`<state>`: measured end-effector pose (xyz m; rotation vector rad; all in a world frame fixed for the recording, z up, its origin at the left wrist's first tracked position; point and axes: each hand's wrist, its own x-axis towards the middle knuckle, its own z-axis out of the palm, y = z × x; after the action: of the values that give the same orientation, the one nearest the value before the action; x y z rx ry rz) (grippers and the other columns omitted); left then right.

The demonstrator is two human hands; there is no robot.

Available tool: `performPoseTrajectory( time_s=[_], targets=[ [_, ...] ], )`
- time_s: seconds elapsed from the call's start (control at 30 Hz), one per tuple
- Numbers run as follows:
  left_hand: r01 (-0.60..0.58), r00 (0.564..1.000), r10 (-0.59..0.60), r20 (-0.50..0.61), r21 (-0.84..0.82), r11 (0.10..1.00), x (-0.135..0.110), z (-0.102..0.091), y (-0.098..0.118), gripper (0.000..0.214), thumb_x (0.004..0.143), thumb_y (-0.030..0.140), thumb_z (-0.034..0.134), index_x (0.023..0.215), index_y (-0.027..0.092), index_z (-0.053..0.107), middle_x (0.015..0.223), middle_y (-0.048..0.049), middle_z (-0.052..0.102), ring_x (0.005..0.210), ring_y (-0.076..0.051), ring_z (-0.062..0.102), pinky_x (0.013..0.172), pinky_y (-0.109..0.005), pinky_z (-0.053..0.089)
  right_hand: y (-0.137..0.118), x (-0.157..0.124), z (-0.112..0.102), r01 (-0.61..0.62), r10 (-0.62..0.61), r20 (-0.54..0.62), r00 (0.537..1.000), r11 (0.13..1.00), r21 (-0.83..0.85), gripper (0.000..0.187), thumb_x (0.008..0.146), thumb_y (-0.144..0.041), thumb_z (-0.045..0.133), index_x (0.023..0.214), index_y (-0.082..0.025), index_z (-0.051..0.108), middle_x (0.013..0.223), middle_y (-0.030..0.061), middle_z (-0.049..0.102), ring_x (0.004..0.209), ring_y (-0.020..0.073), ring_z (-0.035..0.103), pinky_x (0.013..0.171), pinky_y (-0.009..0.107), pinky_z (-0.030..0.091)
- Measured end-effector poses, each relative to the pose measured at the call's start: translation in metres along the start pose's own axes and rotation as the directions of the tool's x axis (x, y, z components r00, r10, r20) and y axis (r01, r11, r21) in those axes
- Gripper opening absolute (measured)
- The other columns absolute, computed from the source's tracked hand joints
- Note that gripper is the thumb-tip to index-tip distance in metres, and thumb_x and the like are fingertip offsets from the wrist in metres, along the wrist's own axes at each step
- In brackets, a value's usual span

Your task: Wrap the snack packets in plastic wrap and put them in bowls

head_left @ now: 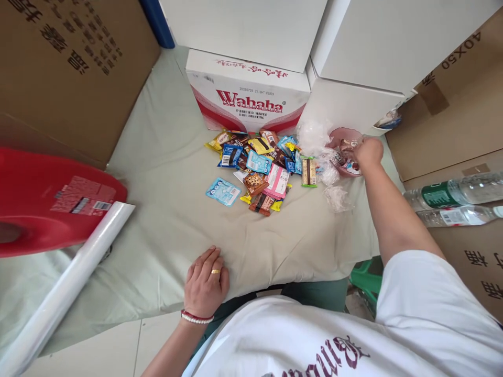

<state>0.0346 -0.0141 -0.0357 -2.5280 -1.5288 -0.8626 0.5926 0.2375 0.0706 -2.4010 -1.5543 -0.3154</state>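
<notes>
My left hand point(206, 280) lies palm down at the front edge of the cloth-covered table point(298, 246), fingers stretched out and holding nothing. At the back right, my right hand point(369, 152) reaches to a pink see-through bowl point(334, 137) with several wrapped snacks in it. Its fingers are bent and pressed together; whatever they hold is hidden. Left of the bowl lie crumpled clear plastic bags point(314, 139). A loose pile of wrapped snacks point(259, 162) spreads across the middle, with a light blue packet point(223, 192) at its left and a green-edged packet point(309, 172) at its right.
Behind the pile stands a white and red water carton point(247, 99), with white boxes point(243, 26) above. A red container point(58, 199) and a white roll point(66, 293) lie left. Plastic bottles point(463, 191) and cardboard boxes point(451, 99) border the right; a green stool point(365, 280) stands below.
</notes>
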Motion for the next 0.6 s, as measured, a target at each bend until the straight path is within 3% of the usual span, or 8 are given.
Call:
performPoseTrajectory(
  time_s=[0.1,0.17,0.27,0.33,0.43,0.53,0.6],
  targets=[
    [-0.003,1.000,0.003,-0.011,-0.007,1.000,-0.001,0.000,0.001,0.023,0.087,0.008,0.062,0.105,0.021,0.061,0.118,-0.0129,0.076,0.116,-0.030,0.073,0.095,-0.043,0.054,0.004,-0.045,-0.024,0.000,0.002,-0.103,0.995,1.000,0.012,0.047,0.106,-0.035,0.038,0.109,-0.004,0.074,0.111,0.0216,0.069,0.104,0.0232,0.061,0.090,0.038,0.041],
    [-0.005,1.000,0.004,-0.020,-0.008,1.000,-0.001,0.001,0.001,0.022,0.087,0.008,0.062,0.105,0.021,0.061,0.119,-0.0130,0.076,0.117,-0.030,0.072,0.094,-0.042,0.053,0.004,-0.090,-0.030,0.028,-0.017,-0.105,0.994,0.994,0.103,0.042,0.105,-0.039,0.042,0.110,-0.012,0.074,0.104,0.0142,0.071,0.093,0.0229,0.063,0.086,0.036,0.045],
    [-0.007,1.000,0.007,-0.026,-0.004,1.000,-0.002,0.003,0.001,0.020,0.088,0.008,0.062,0.104,0.019,0.062,0.118,-0.0136,0.076,0.118,-0.031,0.072,0.094,-0.042,0.053,0.000,-0.160,-0.023,-0.020,0.004,0.077,0.997,0.979,0.205,0.046,0.100,-0.052,0.051,0.121,-0.016,0.071,0.106,0.0122,0.072,0.082,0.0222,0.064,0.081,0.036,0.049],
    [-0.007,1.000,0.007,-0.030,-0.016,1.000,-0.004,0.004,0.000,0.018,0.088,0.008,0.061,0.103,0.019,0.062,0.116,-0.0137,0.076,0.117,-0.031,0.071,0.093,-0.043,0.054,-0.005,-0.196,-0.013,-0.045,0.000,0.214,0.977,0.978,0.203,0.054,0.093,-0.054,0.062,0.128,-0.014,0.069,0.118,0.0162,0.070,0.088,0.0249,0.066,0.085,0.038,0.052],
    [0.024,0.998,-0.034,-0.055,-0.163,0.986,-0.005,0.003,-0.002,0.016,0.091,0.008,0.059,0.100,0.021,0.063,0.111,-0.0112,0.075,0.115,-0.029,0.071,0.094,-0.043,0.056,-0.016,-0.233,-0.004,-0.082,0.016,0.259,0.966,0.966,0.247,0.042,0.093,-0.044,0.058,0.117,-0.013,0.074,0.116,0.0189,0.070,0.102,0.0297,0.066,0.096,0.044,0.052],
    [0.194,0.976,-0.217,-0.005,-0.426,0.884,-0.002,-0.003,0.006,0.009,0.095,0.017,0.057,0.097,0.022,0.064,0.104,-0.0088,0.072,0.105,-0.024,0.071,0.090,-0.041,0.059,-0.035,-0.267,-0.010,-0.058,-0.011,0.151,0.988,0.892,0.448,0.035,0.097,-0.037,0.049,0.107,-0.016,0.076,0.107,0.0160,0.072,0.100,0.0288,0.068,0.097,0.045,0.053],
    [0.386,0.919,-0.349,0.185,-0.608,0.693,0.007,-0.006,0.023,0.010,0.098,0.029,0.058,0.103,0.022,0.063,0.101,-0.0075,0.070,0.095,-0.021,0.071,0.077,-0.036,0.061,-0.055,-0.295,-0.020,0.060,-0.127,0.079,0.989,0.822,0.566,0.032,0.099,-0.035,0.050,0.108,-0.020,0.076,0.109,0.0134,0.072,0.101,0.0273,0.069,0.095,0.043,0.055]
  ],
)
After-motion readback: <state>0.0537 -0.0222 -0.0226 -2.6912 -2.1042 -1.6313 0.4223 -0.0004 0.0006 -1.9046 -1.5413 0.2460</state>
